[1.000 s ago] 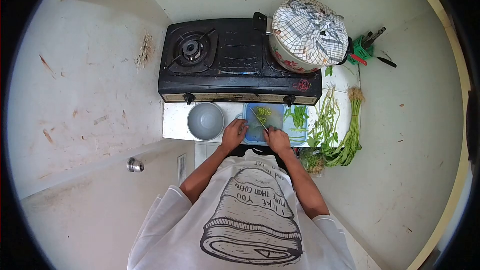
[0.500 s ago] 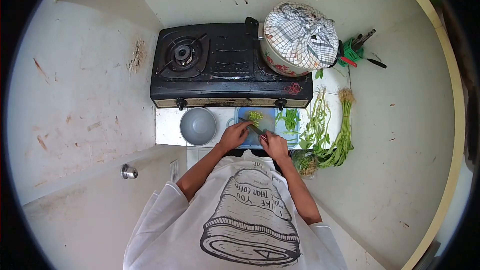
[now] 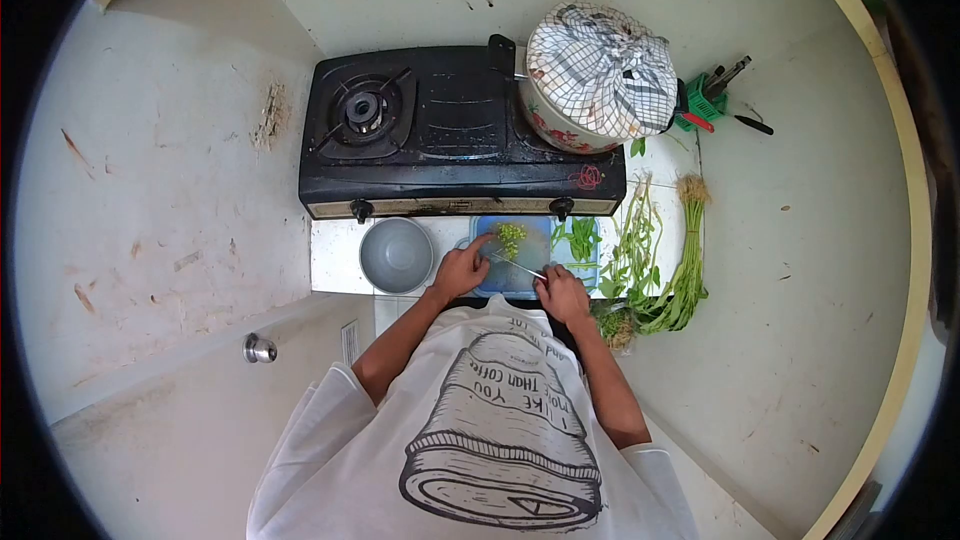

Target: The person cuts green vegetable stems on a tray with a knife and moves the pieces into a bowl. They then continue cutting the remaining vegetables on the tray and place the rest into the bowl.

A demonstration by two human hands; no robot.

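Note:
A kitchen knife with a red handle is gripped in my right hand, its blade pointing left over the blue cutting board. My left hand is at the board's left side, index finger stretched toward a small heap of chopped green pieces, the other fingers loosely bent. It holds nothing that I can see. Leafy green cuttings lie on the board's right part. A grey bowl stands left of my left hand.
Behind the board is a black gas stove, bearing a cloth-wrapped pot. To the right lie loose leafy stems and a bundle of long greens. A green utensil basket stands at the back right.
The knife has come away from the chopped pieces, and its blade has turned and now looks bright. My left hand has left the blade and shifted slightly left. My right hand has moved slightly right.

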